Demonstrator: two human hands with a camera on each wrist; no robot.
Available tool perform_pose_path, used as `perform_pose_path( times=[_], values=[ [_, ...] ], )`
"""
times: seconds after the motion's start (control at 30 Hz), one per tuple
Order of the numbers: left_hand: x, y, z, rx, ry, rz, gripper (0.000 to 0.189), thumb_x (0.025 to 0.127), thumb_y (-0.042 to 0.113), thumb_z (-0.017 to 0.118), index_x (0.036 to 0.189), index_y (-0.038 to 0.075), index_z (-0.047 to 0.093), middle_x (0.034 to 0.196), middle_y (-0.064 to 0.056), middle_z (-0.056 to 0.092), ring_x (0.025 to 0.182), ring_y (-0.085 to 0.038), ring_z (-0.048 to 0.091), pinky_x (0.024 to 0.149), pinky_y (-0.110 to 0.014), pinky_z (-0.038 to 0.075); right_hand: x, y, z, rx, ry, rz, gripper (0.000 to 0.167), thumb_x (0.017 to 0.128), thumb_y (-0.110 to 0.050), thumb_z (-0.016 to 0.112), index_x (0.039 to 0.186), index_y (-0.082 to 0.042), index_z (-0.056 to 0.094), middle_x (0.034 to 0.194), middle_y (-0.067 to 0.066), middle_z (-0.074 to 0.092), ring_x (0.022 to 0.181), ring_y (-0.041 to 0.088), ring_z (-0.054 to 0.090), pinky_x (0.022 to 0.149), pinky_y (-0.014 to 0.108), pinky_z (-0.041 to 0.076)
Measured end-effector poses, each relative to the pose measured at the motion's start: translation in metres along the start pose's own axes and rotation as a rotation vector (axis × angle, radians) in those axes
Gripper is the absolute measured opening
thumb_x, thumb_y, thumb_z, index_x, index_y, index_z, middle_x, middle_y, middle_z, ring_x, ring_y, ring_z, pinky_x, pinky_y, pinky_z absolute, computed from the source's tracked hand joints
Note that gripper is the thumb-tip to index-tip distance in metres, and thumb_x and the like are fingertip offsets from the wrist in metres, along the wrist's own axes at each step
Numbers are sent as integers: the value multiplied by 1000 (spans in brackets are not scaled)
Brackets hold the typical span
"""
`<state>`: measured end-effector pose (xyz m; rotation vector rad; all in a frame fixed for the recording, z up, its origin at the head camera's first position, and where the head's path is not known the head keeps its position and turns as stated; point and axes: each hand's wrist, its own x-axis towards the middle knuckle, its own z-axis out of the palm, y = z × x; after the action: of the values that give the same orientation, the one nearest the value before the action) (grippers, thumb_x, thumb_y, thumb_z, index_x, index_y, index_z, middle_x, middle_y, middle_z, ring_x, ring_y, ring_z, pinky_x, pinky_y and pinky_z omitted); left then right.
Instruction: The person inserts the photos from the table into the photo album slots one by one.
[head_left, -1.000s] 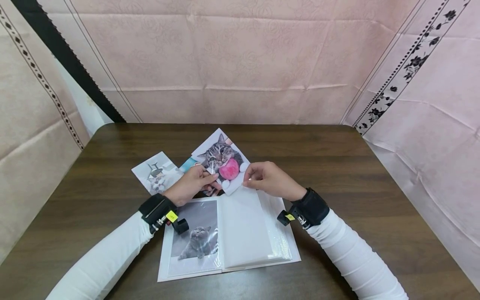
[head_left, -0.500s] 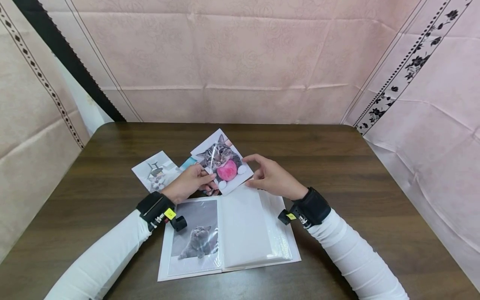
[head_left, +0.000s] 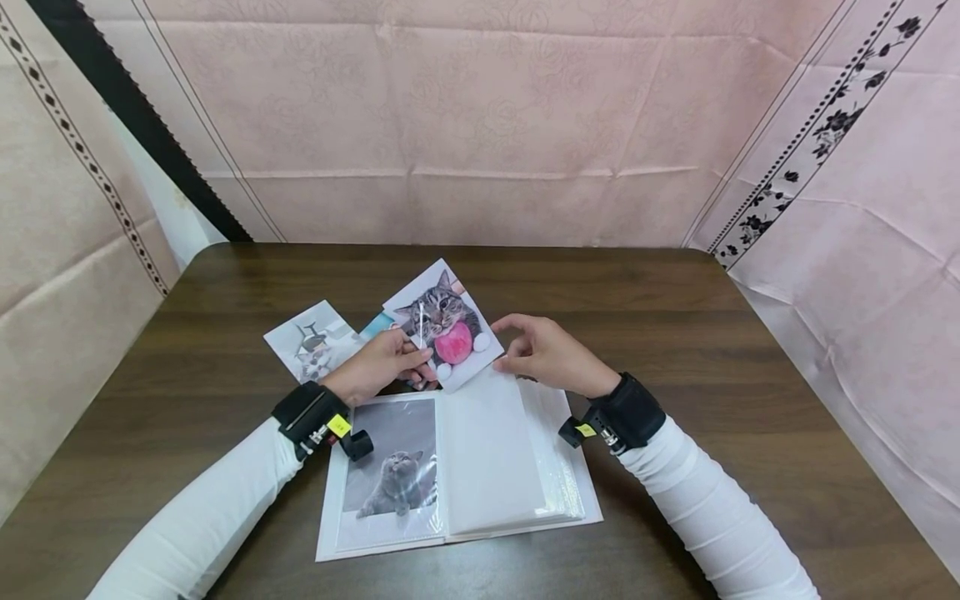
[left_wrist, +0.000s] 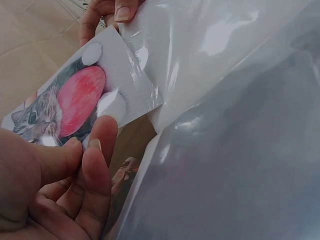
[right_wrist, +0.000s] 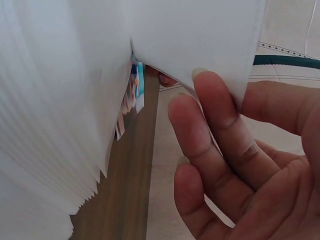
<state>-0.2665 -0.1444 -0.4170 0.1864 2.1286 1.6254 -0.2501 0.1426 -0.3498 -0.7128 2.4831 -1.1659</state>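
A photo of a tabby cat with a pink ball (head_left: 447,321) is pinched at its lower edge by my left hand (head_left: 384,364), tilted above the album's top edge. The open photo album (head_left: 491,467) shows a grey cat picture (head_left: 397,475) on its left side and a white sleeve page on the right. At that page's upper corner, my right hand (head_left: 546,354) pinches the plastic sleeve (left_wrist: 200,45) between thumb and fingers. The photo's lower corner meets the sleeve's opening in the left wrist view; how far inside it lies is hard to tell.
Another photo (head_left: 315,343), pale with a cat, lies left of my left hand. Other photos, one with a teal edge (head_left: 377,325), are partly covered beneath the held one. The brown table (head_left: 645,308) ends at a pink patterned cloth (head_left: 480,125).
My right index finger has lifted and straightened away from the photo's edge, and the right hand has shifted slightly right. The photo has moved a little to the right with my left hand's grip kept.
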Motion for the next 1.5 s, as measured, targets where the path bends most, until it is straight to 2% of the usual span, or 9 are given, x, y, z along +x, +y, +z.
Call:
perform_pose_path(
  times=[0.13, 0.37, 0.87, 1.17, 1.5],
  values=[
    [-1, 1, 0, -2, -7, 15, 26, 105, 19, 55, 110, -6, 62, 89, -7, 78, 79, -16, 68, 77, -23, 55, 1, 0, 0, -1, 2, -1, 51, 92, -11, 75, 138, -4, 54, 79, 6, 70, 72, 23, 61, 68, 26, 51],
    [-1, 1, 1, 16, -31, 62, 26, 106, 17, 53, 109, -7, 63, 87, -6, 78, 77, -14, 68, 75, -24, 57, 3, 0, 1, 14, 1, 3, 50, 93, -10, 73, 138, -3, 53, 78, 7, 67, 71, 20, 57, 65, 28, 47],
    [-2, 2, 1, 70, 7, 79, 22, 106, 16, 52, 108, -4, 60, 83, -6, 75, 75, -14, 67, 71, -22, 55, 1, 2, 2, 24, 6, -8, 50, 93, -10, 73, 139, -3, 53, 78, 7, 66, 71, 21, 57, 67, 27, 48],
    [0, 2, -1, 69, 24, 16, 22, 106, 20, 54, 113, -1, 53, 95, -10, 79, 84, -20, 68, 74, -23, 53, 1, 3, -2, 15, -16, -29, 53, 90, -8, 76, 138, -3, 54, 76, 6, 65, 69, 20, 56, 64, 25, 46],
    [-1, 3, -2, 88, 24, 3, 24, 105, 21, 55, 116, 0, 53, 97, -10, 79, 85, -20, 69, 76, -24, 53, 2, 3, -3, -5, -28, -35, 54, 89, -7, 77, 138, -3, 54, 76, 5, 63, 69, 20, 55, 63, 25, 46]
  ],
)
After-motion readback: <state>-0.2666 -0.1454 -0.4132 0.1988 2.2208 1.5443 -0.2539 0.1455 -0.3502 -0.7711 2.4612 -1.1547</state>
